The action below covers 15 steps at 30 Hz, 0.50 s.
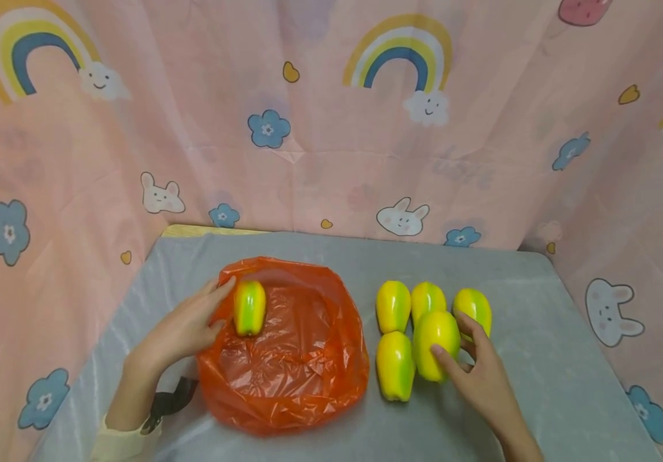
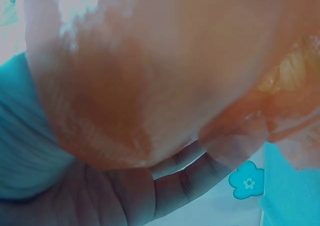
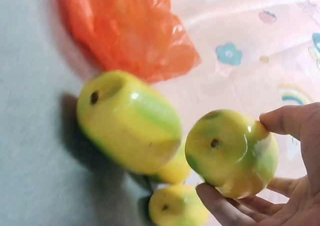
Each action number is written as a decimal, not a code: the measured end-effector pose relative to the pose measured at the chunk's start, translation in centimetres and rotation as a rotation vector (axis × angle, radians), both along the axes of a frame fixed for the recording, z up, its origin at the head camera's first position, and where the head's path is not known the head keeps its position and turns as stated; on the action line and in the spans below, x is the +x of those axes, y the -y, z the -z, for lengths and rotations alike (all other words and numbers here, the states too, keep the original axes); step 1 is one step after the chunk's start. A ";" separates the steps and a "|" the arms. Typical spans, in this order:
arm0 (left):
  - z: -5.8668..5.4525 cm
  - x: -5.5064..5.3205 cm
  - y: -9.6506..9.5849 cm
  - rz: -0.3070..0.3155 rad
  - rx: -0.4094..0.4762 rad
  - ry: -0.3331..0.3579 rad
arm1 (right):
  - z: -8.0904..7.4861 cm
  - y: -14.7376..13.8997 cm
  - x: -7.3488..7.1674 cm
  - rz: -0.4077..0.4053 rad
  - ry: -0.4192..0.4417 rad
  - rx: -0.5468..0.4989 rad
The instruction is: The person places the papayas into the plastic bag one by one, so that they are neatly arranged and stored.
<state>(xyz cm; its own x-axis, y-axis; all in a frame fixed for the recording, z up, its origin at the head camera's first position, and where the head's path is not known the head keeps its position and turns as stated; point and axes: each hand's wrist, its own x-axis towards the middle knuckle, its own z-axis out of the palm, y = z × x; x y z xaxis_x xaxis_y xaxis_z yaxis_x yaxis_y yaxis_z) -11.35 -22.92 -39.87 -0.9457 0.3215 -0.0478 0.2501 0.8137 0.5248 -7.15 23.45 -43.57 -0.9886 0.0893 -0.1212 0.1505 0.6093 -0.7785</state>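
Observation:
My left hand (image 1: 193, 321) holds the left side of a red plastic bag (image 1: 302, 410) at its rim. One glossy yellow-green fruit (image 1: 249, 308) lies inside the bag, close to those fingers. In the left wrist view, sheer orange plastic (image 2: 165, 86) covers much of the hand and hides the fingertips. My right hand (image 1: 484, 369) grips another yellow-green fruit (image 1: 436, 346) between thumb and fingers, to the right of the bag. The right wrist view shows this fruit (image 3: 231, 153) end-on, a dark dimple facing the camera.
Several more yellow-green fruits (image 1: 393, 307) are grouped on the grey-covered table (image 1: 516, 289), right of the bag. A pink curtain (image 1: 320, 179) printed with rainbows, rabbits and flowers hangs behind and at both sides. A dark strap (image 1: 172, 398) shows by the left wrist.

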 end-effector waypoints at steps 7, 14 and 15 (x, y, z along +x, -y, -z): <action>-0.2 0.0 0.0 -0.012 -0.004 0.009 | -1.3 1.3 -0.9 -0.051 -0.020 -0.062; -0.2 -0.1 0.0 -0.006 0.001 0.001 | -2.0 2.5 -1.8 -0.128 -0.082 -0.137; -0.2 -0.1 0.0 -0.005 0.002 0.000 | -2.1 2.7 -1.9 -0.133 -0.083 -0.138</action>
